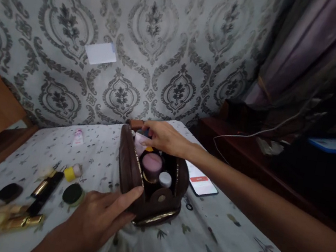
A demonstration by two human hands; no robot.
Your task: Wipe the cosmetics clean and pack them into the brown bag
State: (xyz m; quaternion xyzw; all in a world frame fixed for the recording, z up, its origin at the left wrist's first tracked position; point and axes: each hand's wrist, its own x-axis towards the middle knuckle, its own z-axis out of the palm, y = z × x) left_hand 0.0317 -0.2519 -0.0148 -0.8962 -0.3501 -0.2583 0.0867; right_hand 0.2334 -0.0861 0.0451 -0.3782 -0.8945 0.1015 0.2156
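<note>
An unzipped brown bag [123, 161] sits on the patterned sheet. Inside it are a pink round-lidded jar [152, 165], a small white-capped container [165, 179] and a pale pink item [141, 142] near the far end. My right hand [166, 137] reaches over the far end of the bag, its fingers bent at the pale pink item; whether it grips that item is unclear. At the bag's near left corner, my left hand [101, 216] has its thumb on the zipped rim and its other fingers against the outside, holding the edge.
Left of the bag lie a dark-lidded jar [73, 194], a yellow item [70, 173], a black round item [10, 192], gold tubes [25, 221] and a pink tube [78, 137]. A lit phone [204, 186] lies right of it. Behind stands a patterned wall [144, 74].
</note>
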